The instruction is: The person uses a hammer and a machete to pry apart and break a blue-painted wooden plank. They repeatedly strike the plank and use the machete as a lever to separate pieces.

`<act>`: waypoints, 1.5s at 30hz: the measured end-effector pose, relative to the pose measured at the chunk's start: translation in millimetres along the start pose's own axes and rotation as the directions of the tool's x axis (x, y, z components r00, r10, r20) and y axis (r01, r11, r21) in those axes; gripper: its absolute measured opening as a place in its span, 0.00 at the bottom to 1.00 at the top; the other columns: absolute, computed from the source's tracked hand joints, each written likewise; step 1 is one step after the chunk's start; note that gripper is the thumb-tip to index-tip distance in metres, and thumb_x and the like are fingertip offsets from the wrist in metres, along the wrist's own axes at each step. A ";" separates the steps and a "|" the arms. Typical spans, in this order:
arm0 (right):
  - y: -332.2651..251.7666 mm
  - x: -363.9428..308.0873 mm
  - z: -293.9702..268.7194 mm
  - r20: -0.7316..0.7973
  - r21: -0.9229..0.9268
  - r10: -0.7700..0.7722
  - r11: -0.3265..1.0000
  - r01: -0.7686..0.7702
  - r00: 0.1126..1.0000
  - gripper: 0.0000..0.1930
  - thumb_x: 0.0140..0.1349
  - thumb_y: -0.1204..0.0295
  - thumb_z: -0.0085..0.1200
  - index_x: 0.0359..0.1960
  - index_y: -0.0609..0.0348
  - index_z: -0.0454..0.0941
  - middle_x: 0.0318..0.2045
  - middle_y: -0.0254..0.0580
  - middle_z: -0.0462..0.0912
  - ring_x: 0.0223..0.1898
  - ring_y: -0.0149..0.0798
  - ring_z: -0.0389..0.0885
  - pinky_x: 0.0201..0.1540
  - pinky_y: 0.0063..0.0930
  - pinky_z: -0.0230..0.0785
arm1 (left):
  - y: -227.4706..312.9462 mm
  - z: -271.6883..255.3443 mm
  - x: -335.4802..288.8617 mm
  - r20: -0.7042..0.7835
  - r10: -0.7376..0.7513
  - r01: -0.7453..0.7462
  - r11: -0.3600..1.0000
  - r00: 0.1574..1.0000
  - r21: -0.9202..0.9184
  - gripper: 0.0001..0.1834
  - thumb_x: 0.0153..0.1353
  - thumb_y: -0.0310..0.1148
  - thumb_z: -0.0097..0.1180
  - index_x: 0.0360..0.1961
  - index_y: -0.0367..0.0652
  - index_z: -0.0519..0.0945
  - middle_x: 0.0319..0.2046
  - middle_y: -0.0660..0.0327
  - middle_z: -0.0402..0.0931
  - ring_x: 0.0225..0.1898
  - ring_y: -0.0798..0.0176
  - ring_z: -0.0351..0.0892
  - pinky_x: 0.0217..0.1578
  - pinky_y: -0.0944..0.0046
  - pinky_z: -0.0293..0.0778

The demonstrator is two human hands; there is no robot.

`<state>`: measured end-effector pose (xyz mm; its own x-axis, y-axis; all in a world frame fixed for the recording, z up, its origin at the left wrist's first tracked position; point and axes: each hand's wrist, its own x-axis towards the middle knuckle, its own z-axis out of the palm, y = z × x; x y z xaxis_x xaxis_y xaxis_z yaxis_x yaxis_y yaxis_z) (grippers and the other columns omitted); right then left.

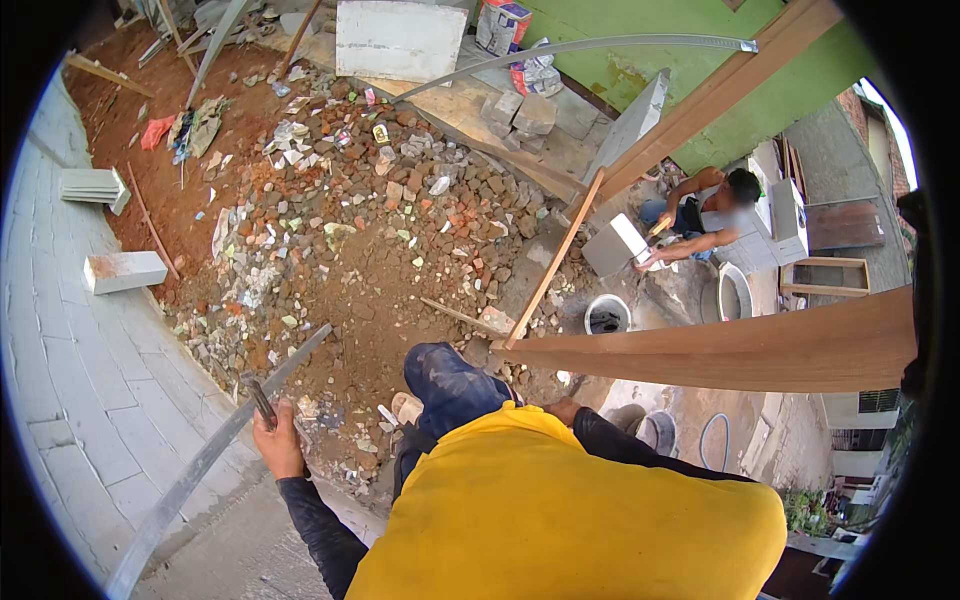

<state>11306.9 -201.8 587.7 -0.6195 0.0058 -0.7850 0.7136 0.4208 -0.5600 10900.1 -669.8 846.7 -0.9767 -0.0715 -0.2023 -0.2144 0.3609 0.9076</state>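
Note:
At the lower left, my left hand (281, 441) is closed round a hammer (262, 402), its dark head pointing up and away from me. Right beside that hand runs a long grey metal straightedge (190, 484), slanting from the lower left towards the rubble; whether my fingers touch it I cannot tell. My right hand (565, 409) is low by my bent knee (455, 385) in dark blue trousers, partly behind my yellow shirt (570, 510). Its fingers are too hidden to read. Nearest to it is the brown wooden frame (720, 350).
Rubble (400, 240) covers the ground ahead. A light block wall (85, 400) curves along the left, with a loose block (126, 271) on it. On the right, a co-worker (705, 210) crouches at a white block (617, 245), near a bucket (607, 315). A wooden post (700, 105) slants above.

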 end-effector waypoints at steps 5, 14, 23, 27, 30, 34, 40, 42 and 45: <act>-119.9 97.8 -29.9 0.082 0.580 0.608 0.615 -0.534 0.790 0.21 0.69 0.52 0.57 0.56 0.49 0.85 0.39 0.41 0.91 0.30 0.37 0.89 0.30 0.36 0.84 | 14.5 -19.6 147.0 0.013 -0.063 0.065 0.977 0.998 -0.205 0.13 0.72 0.39 0.63 0.31 0.47 0.76 0.21 0.75 0.67 0.22 0.77 0.62 0.24 0.70 0.56; -454.5 262.9 -219.9 -0.147 0.416 0.505 0.811 -0.410 0.850 0.16 0.70 0.61 0.58 0.50 0.60 0.83 0.35 0.40 0.88 0.25 0.37 0.82 0.26 0.37 0.76 | -68.9 -78.8 382.1 -0.075 -0.417 0.410 0.907 0.906 -0.097 0.17 0.65 0.46 0.68 0.31 0.44 0.80 0.18 0.69 0.72 0.15 0.72 0.66 0.17 0.65 0.61; -780.5 423.6 -321.3 -0.388 0.296 0.019 0.949 0.105 0.922 0.19 0.69 0.59 0.59 0.53 0.59 0.82 0.36 0.40 0.87 0.35 0.34 0.85 0.38 0.30 0.78 | -215.6 -68.2 460.9 -0.078 -0.814 0.787 0.578 0.576 -0.217 0.18 0.57 0.41 0.71 0.27 0.36 0.80 0.18 0.54 0.76 0.14 0.56 0.76 0.14 0.55 0.72; -800.6 532.7 -292.3 -0.337 0.216 0.141 0.974 -0.070 0.931 0.22 0.70 0.56 0.61 0.56 0.58 0.81 0.41 0.44 0.89 0.36 0.36 0.88 0.39 0.32 0.80 | -252.6 -78.7 500.8 -0.007 -0.888 0.877 0.456 0.460 -0.152 0.18 0.57 0.41 0.70 0.27 0.35 0.80 0.19 0.54 0.77 0.13 0.54 0.75 0.14 0.53 0.71; -838.7 609.4 -249.4 -0.237 -0.260 0.098 0.952 -0.160 0.967 0.24 0.70 0.54 0.61 0.58 0.58 0.82 0.45 0.45 0.90 0.37 0.39 0.89 0.41 0.36 0.81 | -258.5 -120.5 573.7 0.025 -0.896 0.892 0.438 0.443 -0.110 0.19 0.57 0.41 0.70 0.26 0.35 0.80 0.18 0.55 0.76 0.13 0.55 0.74 0.14 0.54 0.70; -947.2 665.8 -209.3 -0.067 0.110 0.468 0.881 -0.460 0.881 0.25 0.68 0.51 0.61 0.57 0.56 0.83 0.46 0.42 0.90 0.42 0.36 0.89 0.42 0.38 0.81 | -233.6 -232.0 726.2 0.038 -0.859 0.857 0.506 0.511 -0.094 0.19 0.58 0.40 0.70 0.24 0.35 0.79 0.17 0.56 0.76 0.12 0.56 0.73 0.15 0.54 0.70; -1204.5 783.4 -169.4 -0.123 0.153 0.252 0.961 -0.232 0.960 0.22 0.67 0.52 0.61 0.50 0.56 0.88 0.44 0.41 0.90 0.45 0.36 0.87 0.45 0.36 0.79 | -132.7 -405.7 1055.6 0.019 -0.728 0.692 0.659 0.685 0.293 0.21 0.57 0.43 0.70 0.24 0.34 0.80 0.16 0.57 0.76 0.13 0.58 0.75 0.18 0.56 0.72; -1338.5 812.8 -186.5 -0.274 0.161 0.125 0.983 -0.082 0.954 0.18 0.67 0.55 0.62 0.48 0.56 0.87 0.42 0.40 0.89 0.44 0.36 0.85 0.50 0.37 0.77 | -96.0 -439.5 1169.0 0.021 -0.640 0.570 0.700 0.768 0.430 0.20 0.58 0.43 0.70 0.26 0.35 0.80 0.16 0.57 0.75 0.13 0.60 0.74 0.17 0.58 0.72; -1562.7 787.4 -291.5 -0.327 0.281 -0.625 0.652 0.704 0.709 0.18 0.70 0.54 0.63 0.43 0.57 0.88 0.44 0.37 0.88 0.45 0.34 0.83 0.51 0.33 0.75 | -49.0 -460.1 1315.2 -0.026 -0.529 0.480 0.747 0.848 0.460 0.21 0.59 0.44 0.71 0.29 0.34 0.81 0.17 0.58 0.77 0.16 0.62 0.77 0.19 0.59 0.73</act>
<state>9608.6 -590.4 921.9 -0.9921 0.0380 -0.1200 0.1209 0.0239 -0.9924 9622.3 -1209.4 705.4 -0.7150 -0.2755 -0.6426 -0.6254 0.6629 0.4116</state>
